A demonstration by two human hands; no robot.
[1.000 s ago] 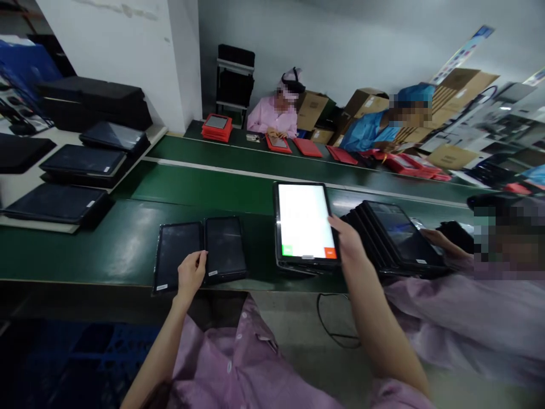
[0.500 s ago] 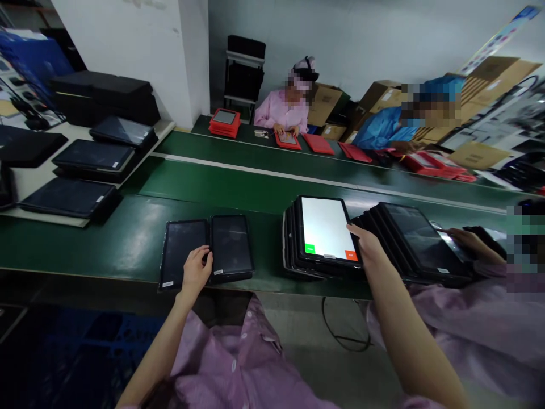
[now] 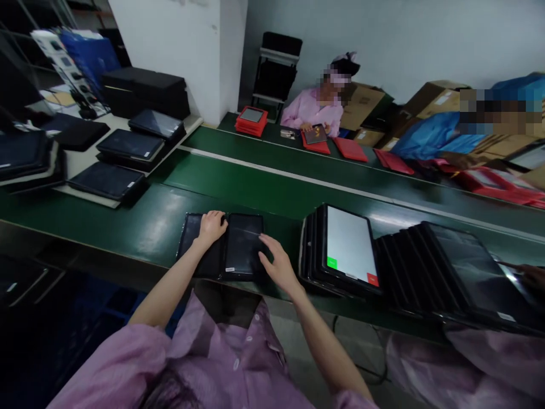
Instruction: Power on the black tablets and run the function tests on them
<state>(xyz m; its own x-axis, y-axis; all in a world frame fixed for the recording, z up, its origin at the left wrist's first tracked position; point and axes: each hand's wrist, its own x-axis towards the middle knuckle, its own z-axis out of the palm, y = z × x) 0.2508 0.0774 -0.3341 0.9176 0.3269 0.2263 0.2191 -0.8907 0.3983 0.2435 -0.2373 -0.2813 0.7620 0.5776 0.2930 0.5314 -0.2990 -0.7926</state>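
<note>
Two dark tablets lie side by side on the green bench in front of me. My left hand (image 3: pixel 213 226) rests over the upper part of the left tablet (image 3: pixel 208 257), beside the gap between the two. Its fingers are curled together near the right tablet's upper corner; what they hold, if anything, is hidden. My right hand (image 3: pixel 277 262) is at the right edge of the right tablet (image 3: pixel 243 244), fingers apart and nothing held. Farther right, a tablet with a lit white screen (image 3: pixel 351 241) and green and red corner buttons tops a stack of tablets.
More dark tablets (image 3: pixel 464 261) lean in a row at the right, near a co-worker's hand (image 3: pixel 532 275). Tablets (image 3: pixel 108 180) are piled on a pale board at the left. Across the green bench (image 3: pixel 221 175), co-workers handle red cases (image 3: pixel 351 149).
My right hand has left the lit tablet and moved left to the right dark tablet. My left hand has moved up toward the tablets' top edges. The view has turned left.
</note>
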